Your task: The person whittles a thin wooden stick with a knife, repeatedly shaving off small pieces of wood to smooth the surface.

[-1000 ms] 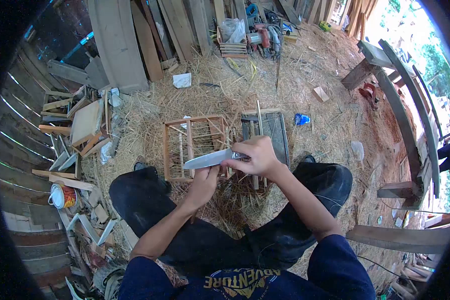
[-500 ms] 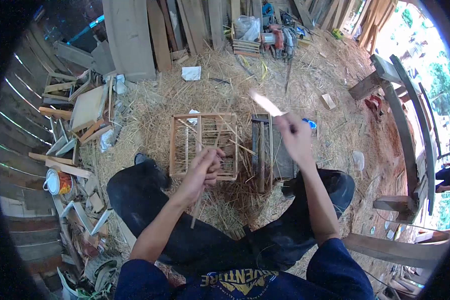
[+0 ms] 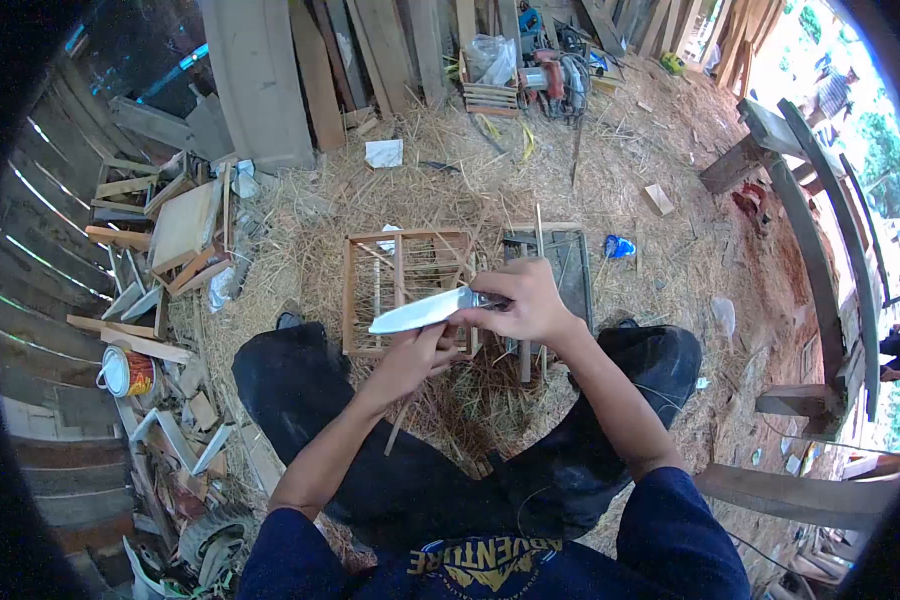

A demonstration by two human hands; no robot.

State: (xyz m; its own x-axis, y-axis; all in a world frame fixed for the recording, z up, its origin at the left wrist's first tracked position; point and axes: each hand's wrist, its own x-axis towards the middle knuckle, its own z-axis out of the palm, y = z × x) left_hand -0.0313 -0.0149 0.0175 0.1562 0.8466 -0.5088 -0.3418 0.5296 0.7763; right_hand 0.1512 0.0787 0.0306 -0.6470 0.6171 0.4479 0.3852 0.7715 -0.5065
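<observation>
My right hand [image 3: 530, 300] is closed round the handle of a knife [image 3: 418, 312], its broad shiny blade pointing left. The blade lies just over my left hand [image 3: 412, 365], whose fingers are wrapped round a thin wooden strip [image 3: 397, 425]. The strip's lower end sticks out below that hand, and its upper part is largely covered by the blade. Beyond my hands, a wooden frame with thin slats, like a small cage [image 3: 348, 290], rests on the ground. To its right lies a dark flat panel [image 3: 570, 270] with wooden strips on it.
Wood shavings cover the ground [image 3: 310, 220]. Boards [image 3: 260, 80] lean at the back, near a circular saw [image 3: 550, 80]. A paint can [image 3: 125, 372] and wood scraps are at left. A heavy timber bench [image 3: 820, 250] stands at right. A person [image 3: 835, 90] is outside.
My right hand has come down and left, bringing the knife from raised at the right to over my left hand. My left hand still holds the strip.
</observation>
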